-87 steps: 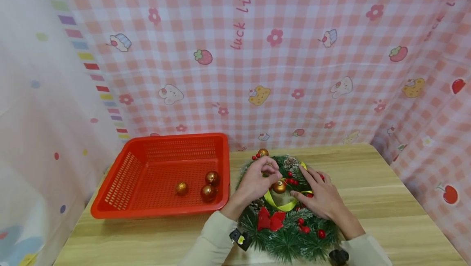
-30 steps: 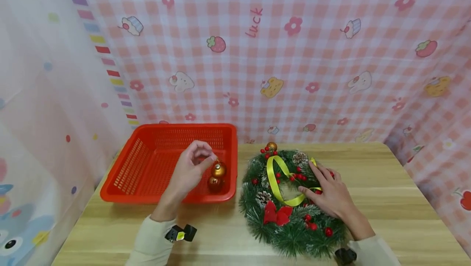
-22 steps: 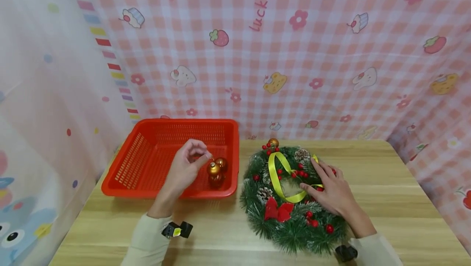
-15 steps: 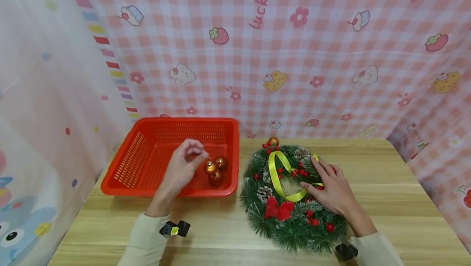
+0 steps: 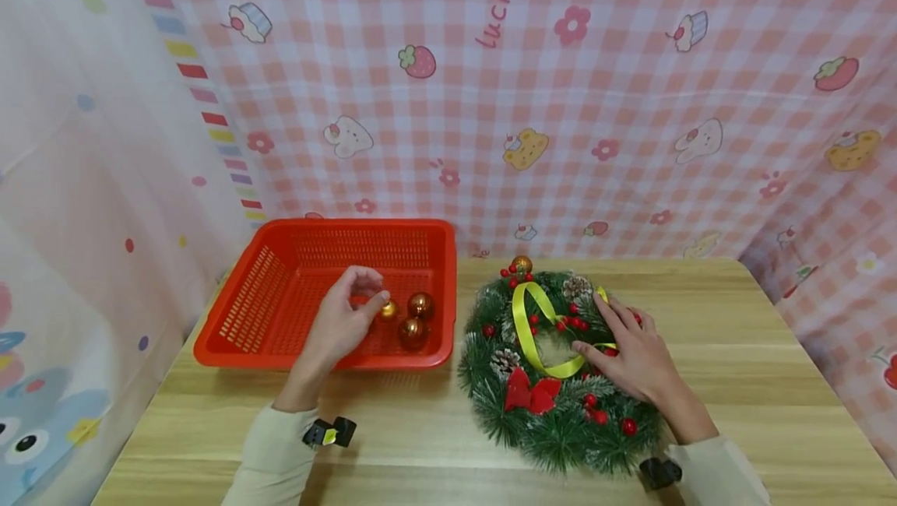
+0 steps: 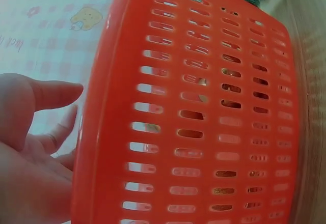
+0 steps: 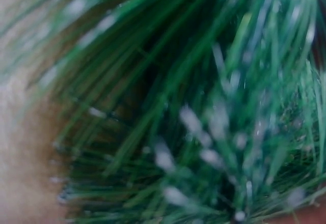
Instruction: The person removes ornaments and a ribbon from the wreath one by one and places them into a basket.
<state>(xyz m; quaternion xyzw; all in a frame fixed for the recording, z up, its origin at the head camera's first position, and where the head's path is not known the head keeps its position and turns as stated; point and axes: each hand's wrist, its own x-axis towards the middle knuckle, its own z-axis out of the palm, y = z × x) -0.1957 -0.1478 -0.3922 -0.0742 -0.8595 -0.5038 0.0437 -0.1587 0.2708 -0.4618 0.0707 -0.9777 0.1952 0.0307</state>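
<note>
Here, the half-curled left hand (image 5: 343, 313) overhangs the basket (image 5: 357, 247); whether it pinches the gold bauble (image 5: 390, 311) is unclear. The right hand (image 5: 633, 356) rests splayed on the Christmas wreath (image 5: 557, 437).

My fingers (image 6: 58, 94) are bare, my left sleeve (image 5: 276, 451) and right sleeve (image 5: 718, 471) plain pale cream; the boxy black left camera (image 5: 344, 431) bears a yellow patch (image 5: 329, 437), the right camera (image 5: 660, 473) is black.
</note>
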